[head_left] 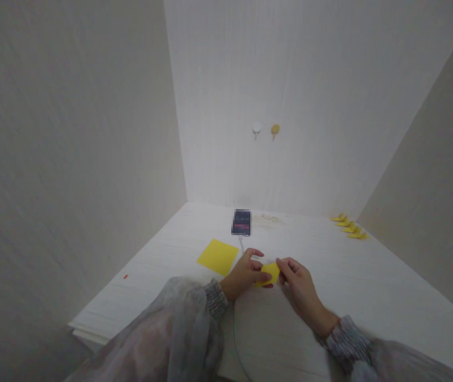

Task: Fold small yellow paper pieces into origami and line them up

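Observation:
A small folded yellow paper [270, 272] is held just above the white table [369, 286], between both hands. My left hand [246, 275] pinches its left side with thumb and fingers. My right hand [300, 286] pinches its right edge with its fingertips. Both sleeves are grey and gauzy with knit cuffs. A flat yellow paper square [217, 257] lies on the table just left of my left hand.
A phone [241, 222] lies behind the hands, with a white cable [236, 339] running toward me. Several folded yellow paper pieces [349, 226] sit at the table's far right. Two wall hooks [266, 130], white and yellow, hang ahead. Walls enclose three sides.

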`<action>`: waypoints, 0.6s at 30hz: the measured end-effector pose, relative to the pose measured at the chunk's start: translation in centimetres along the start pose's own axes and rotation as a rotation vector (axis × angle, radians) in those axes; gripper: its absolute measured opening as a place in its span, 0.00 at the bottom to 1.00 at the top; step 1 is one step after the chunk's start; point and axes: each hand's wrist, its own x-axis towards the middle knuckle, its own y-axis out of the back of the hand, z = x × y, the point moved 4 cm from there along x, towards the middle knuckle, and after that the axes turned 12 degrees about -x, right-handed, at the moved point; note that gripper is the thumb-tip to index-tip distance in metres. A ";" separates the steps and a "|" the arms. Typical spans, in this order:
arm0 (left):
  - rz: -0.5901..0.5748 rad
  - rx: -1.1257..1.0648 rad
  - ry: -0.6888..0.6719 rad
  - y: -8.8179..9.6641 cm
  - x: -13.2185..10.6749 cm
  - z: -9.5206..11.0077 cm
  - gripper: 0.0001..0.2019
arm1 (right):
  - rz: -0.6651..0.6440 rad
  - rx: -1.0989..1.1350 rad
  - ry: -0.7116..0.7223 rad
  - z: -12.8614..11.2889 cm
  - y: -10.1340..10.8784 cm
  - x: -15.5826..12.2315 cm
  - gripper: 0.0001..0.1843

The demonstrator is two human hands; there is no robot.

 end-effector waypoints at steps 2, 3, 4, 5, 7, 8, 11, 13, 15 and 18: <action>0.002 0.004 0.013 0.0 -0.1 0.2 0.29 | -0.114 0.121 -0.083 -0.1 -0.1 0.1 0.13; -0.009 0.012 0.025 0.0 -0.1 0.2 0.29 | -0.169 0.186 -0.118 -0.3 -0.2 0.1 0.12; -0.013 0.021 0.026 -0.1 -0.2 0.3 0.29 | -0.209 0.238 -0.134 -0.5 -0.2 0.1 0.12; -0.023 0.031 0.026 -0.1 -0.3 0.4 0.28 | -0.238 0.279 -0.140 -0.7 -0.1 0.0 0.13; -0.050 0.040 0.025 -0.3 -0.3 0.7 0.28 | -0.263 0.316 -0.134 -1.0 0.0 -0.1 0.14; -0.063 0.039 0.029 -0.4 -0.3 0.7 0.28 | -0.265 0.316 -0.129 -1.1 0.1 -0.2 0.13; -0.080 0.037 0.055 -0.4 -0.2 0.7 0.28 | -0.269 0.283 -0.131 -1.0 0.5 -0.2 0.12; -0.075 0.065 0.061 -0.2 0.0 0.4 0.26 | -0.285 0.257 -0.140 -0.5 0.8 0.0 0.13; -0.062 0.142 0.049 0.1 0.2 0.1 0.24 | -0.354 0.215 -0.158 0.1 1.3 0.2 0.13; -0.034 0.401 0.007 0.5 0.4 -0.1 0.17 | -0.503 0.082 -0.181 1.2 1.9 0.5 0.13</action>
